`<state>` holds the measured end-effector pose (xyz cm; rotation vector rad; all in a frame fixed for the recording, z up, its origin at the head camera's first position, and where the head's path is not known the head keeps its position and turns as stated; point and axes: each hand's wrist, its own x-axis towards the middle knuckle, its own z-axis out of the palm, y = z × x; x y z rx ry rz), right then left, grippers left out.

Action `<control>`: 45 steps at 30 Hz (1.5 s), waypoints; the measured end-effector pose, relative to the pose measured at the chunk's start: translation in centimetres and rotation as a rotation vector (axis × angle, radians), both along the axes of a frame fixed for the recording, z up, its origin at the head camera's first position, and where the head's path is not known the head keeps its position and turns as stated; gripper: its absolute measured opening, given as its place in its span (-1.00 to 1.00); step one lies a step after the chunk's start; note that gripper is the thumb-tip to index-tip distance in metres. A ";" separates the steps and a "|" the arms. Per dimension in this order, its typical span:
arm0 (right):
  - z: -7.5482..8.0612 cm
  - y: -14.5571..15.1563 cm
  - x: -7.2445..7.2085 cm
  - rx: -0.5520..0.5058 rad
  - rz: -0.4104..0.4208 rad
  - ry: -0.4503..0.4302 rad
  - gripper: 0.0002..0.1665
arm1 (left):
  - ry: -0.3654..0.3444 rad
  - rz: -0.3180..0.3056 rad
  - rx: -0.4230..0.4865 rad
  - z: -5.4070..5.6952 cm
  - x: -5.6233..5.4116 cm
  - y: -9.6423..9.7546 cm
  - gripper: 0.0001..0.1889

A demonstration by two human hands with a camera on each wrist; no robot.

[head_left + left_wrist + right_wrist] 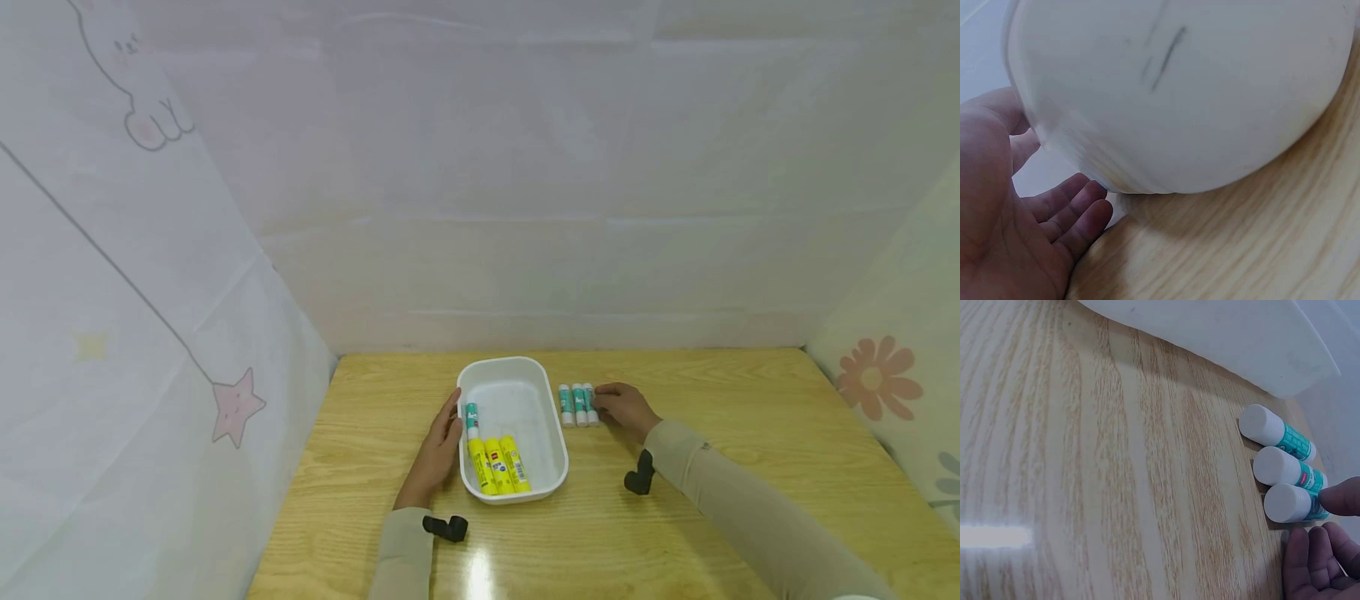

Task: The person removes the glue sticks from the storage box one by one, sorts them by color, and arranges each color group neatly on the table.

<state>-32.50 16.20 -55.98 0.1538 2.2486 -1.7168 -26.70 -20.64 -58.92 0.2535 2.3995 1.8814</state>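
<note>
Against the left outer wall of a white plastic tray [513, 372] rests my left hand [438, 454], its fingers loosely bent along the side in the left wrist view. Inside the tray, three yellow glue sticks [498, 467] lie side by side at the near end, with one turquoise-and-white glue stick [472, 420] beyond them along the left wall. Right of the tray, three more such sticks lie in a row on the table. My right hand [628, 410] pinches the rightmost glue stick [1288, 503], thumb on its turquoise label and fingers beside it.
A wooden table [600, 533] carries everything. Pale fabric walls [525, 208] with printed figures stand behind it and at both sides. Black wrist cameras [639, 473] sit on both sleeves.
</note>
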 end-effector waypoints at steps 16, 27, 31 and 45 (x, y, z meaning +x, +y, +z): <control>-0.4 0.2 -0.2 0.046 -0.013 0.005 -0.45 | 0.008 0.030 0.000 -0.5 -0.1 0.3 -0.46; 0.1 0.9 -0.5 0.078 0.004 0.039 -0.38 | -0.006 -0.019 -0.015 2.8 1.2 0.6 -0.44; 1.1 0.8 -0.5 0.027 -0.044 0.049 -0.33 | 0.010 -0.018 -0.005 2.7 0.8 0.7 -0.44; 4.4 -1.5 -0.3 -0.177 -0.046 0.037 -0.33 | -0.008 0.021 -0.016 -0.8 -1.1 0.7 -0.46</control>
